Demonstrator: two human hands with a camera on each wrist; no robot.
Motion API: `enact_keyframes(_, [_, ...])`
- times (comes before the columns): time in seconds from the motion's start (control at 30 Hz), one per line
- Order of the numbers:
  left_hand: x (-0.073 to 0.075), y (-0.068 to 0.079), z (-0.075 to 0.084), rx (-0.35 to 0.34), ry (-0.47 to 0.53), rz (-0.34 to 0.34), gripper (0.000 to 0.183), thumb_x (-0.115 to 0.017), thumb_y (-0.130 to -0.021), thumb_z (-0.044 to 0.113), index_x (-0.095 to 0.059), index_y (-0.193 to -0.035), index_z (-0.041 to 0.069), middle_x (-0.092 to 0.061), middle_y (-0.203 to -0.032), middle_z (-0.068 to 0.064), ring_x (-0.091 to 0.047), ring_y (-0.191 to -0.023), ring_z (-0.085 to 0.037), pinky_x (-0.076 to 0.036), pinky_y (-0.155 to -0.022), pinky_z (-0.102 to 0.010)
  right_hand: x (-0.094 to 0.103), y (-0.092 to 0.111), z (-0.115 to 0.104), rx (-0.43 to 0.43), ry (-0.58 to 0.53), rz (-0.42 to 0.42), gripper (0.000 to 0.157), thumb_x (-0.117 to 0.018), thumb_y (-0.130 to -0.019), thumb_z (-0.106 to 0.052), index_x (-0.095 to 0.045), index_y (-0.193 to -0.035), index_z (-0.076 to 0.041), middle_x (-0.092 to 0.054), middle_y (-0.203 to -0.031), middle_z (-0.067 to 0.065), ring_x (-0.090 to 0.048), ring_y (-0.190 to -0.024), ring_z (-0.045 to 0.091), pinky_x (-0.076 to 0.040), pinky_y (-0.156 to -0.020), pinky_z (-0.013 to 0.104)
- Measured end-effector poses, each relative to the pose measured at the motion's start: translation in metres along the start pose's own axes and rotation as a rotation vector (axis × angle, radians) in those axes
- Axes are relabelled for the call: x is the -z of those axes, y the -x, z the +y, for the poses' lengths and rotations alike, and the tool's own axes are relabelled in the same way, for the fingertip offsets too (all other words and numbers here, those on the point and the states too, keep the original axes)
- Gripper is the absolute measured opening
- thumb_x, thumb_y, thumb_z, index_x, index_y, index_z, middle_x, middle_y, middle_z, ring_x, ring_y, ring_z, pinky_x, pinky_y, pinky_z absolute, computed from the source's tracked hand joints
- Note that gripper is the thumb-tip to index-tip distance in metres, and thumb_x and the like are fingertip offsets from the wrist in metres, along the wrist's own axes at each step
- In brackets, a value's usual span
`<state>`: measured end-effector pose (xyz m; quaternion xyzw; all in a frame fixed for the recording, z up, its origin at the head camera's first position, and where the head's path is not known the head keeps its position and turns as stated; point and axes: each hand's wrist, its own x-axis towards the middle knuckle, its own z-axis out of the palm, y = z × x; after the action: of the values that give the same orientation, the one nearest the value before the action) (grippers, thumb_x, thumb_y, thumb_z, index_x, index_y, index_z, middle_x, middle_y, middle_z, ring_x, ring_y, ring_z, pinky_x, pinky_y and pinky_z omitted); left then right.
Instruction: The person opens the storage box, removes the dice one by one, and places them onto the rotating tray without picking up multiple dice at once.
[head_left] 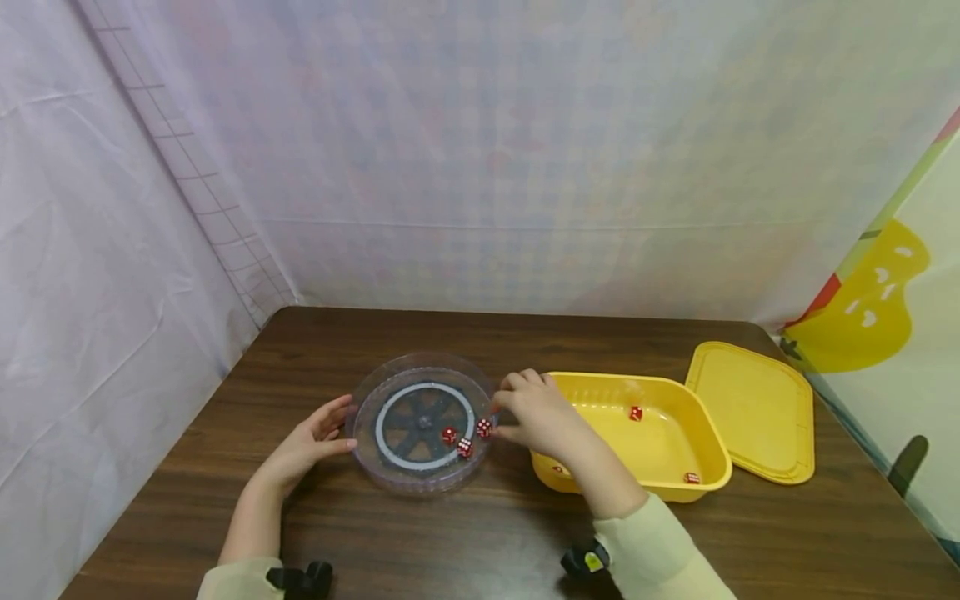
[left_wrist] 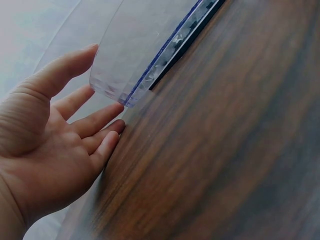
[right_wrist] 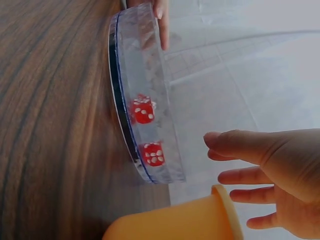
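Note:
A clear round dish with a dark base and a white ring lies on the table. Inside it, toward the right side, are three red dice with white dots. My left hand is at the dish's left side, thumb and fingertips touching the clear wall. At the opposite side, my right hand hovers between the dish and a yellow tub. The right wrist view shows its fingers loosely bent, apart from the dish, with nothing held.
Inside the yellow tub are a red die near the back, another die at the front right and one at the front left. A yellow lid lies beside the tub on the right. Behind the brown table hangs a pale curtain.

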<state>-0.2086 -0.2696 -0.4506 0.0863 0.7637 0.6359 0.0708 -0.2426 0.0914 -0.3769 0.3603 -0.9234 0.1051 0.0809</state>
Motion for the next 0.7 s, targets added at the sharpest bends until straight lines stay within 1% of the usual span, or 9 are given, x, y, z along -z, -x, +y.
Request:
enact_keyframes(0.3, [0.001,0.0,0.0,0.002,-0.009,0.004,0.076,-0.069,-0.085,0.003,-0.026,-0.147,-0.003,-0.028,-0.148,-0.029,-0.018,-0.14,-0.039,-0.011,-0.112,-0.053,0.01,0.011,0.002,-0.035,0.016,-0.019,0.023,-0.081,-0.077,-0.031,-0.072,-0.093,-0.017,-0.059,-0.105,0.006,-0.05,-0.105,0.031,-0.038,-0.089,0.05])
enact_keyframes(0.53, [0.001,0.001,0.001,0.004,-0.006,0.003,0.075,-0.068,-0.086,0.002,-0.026,-0.148,-0.003,-0.028,-0.148,-0.029,-0.018,-0.139,-0.038,-0.01,-0.113,-0.053,0.016,0.021,0.007,-0.045,0.031,-0.007,0.023,-0.079,-0.078,-0.031,-0.072,-0.093,-0.015,-0.06,-0.107,0.009,-0.05,-0.107,0.033,-0.038,-0.09,0.053])
enact_keyframes(0.7, [0.001,0.001,0.001,0.0,-0.002,0.003,0.075,-0.068,-0.086,0.001,-0.026,-0.147,-0.003,-0.028,-0.148,-0.029,-0.019,-0.139,-0.038,-0.01,-0.113,-0.053,0.02,0.029,0.012,-0.061,0.031,-0.003,0.019,-0.08,-0.078,-0.029,-0.071,-0.091,-0.017,-0.059,-0.107,0.008,-0.05,-0.107,0.033,-0.038,-0.091,0.052])
